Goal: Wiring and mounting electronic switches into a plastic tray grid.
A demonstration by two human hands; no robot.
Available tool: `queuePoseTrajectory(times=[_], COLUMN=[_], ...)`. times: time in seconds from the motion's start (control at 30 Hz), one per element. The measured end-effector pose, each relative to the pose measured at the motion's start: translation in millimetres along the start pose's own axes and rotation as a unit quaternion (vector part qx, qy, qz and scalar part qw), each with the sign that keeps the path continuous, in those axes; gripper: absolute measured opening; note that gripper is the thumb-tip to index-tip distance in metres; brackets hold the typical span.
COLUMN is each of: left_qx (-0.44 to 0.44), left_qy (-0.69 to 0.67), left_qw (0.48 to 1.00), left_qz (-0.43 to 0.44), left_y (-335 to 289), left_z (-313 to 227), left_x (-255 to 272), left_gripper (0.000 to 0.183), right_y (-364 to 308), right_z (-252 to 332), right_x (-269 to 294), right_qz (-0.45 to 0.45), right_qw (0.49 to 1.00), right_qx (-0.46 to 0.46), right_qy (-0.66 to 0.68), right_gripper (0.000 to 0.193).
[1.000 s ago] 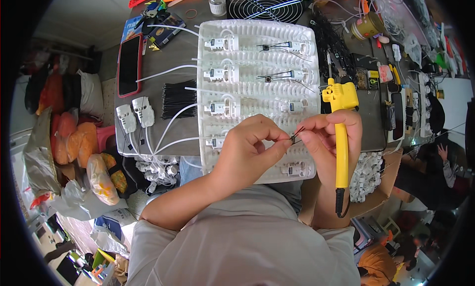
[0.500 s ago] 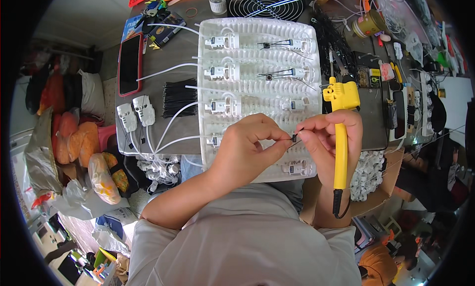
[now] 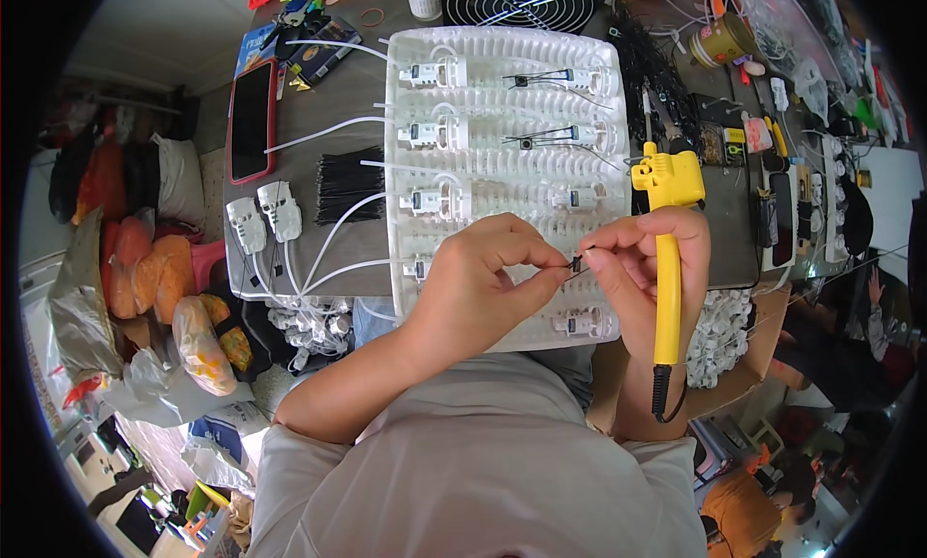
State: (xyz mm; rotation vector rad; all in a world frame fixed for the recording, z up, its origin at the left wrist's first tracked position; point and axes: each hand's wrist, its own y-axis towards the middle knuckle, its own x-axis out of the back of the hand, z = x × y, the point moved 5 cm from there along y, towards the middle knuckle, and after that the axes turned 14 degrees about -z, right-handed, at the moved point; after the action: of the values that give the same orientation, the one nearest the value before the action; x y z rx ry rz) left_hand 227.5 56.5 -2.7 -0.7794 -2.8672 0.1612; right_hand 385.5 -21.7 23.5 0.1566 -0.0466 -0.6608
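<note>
My left hand (image 3: 488, 283) pinches one thin lead of a small black component with wire leads (image 3: 576, 264), thumb against forefinger. Opposite it, my right hand (image 3: 657, 273) has thumb and fingertips closed at the component's other side. In the crook of that same hand rests a yellow soldering gun (image 3: 666, 297), its metal tip pointing away from me and its cable hanging down. Beneath both hands lies a white ribbed tray (image 3: 502, 44) with rows of white cylindrical plastic units (image 3: 435, 201). Two units at the upper right carry black components (image 3: 526, 144) with leads.
Left of the tray are a bundle of black wires (image 3: 350, 186), two white plug-like units (image 3: 280, 210) and a red-cased phone (image 3: 253, 122). A round black fan grille (image 3: 521, 0) lies behind. At right stand a tin (image 3: 719, 41) and a box of white parts (image 3: 719, 341).
Both hands stay nearly in place, with the black component turned slightly between the fingertips. The tray and table appear shifted slightly upward in the picture.
</note>
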Motion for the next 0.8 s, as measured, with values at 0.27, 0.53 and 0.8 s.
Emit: queuePoseTrajectory(times=[0.27,0.53,0.8], left_qx=[-0.062,-0.131,-0.147], left_qy=[-0.026,0.086,0.107], left_qw=[0.998,0.987,0.983], left_qz=[-0.011,-0.035,0.004], left_y=[-2.7,0.6,26.4], left_z=[-8.2,-12.9,-13.4], left_x=[-9.2,-11.3,-17.1], left_gripper=[0.045,0.013,0.008], right_y=[-8.1,-15.6,8.2], right_z=[-2.6,-6.7,1.3], right_x=[-2.6,11.6,34.5], right_qz=[0.020,0.029,0.062], right_qw=[1.000,0.991,0.974], right_qx=[-0.005,0.057,0.105], right_qy=[0.000,-0.115,-0.189], right_gripper=[0.043,0.041,0.032])
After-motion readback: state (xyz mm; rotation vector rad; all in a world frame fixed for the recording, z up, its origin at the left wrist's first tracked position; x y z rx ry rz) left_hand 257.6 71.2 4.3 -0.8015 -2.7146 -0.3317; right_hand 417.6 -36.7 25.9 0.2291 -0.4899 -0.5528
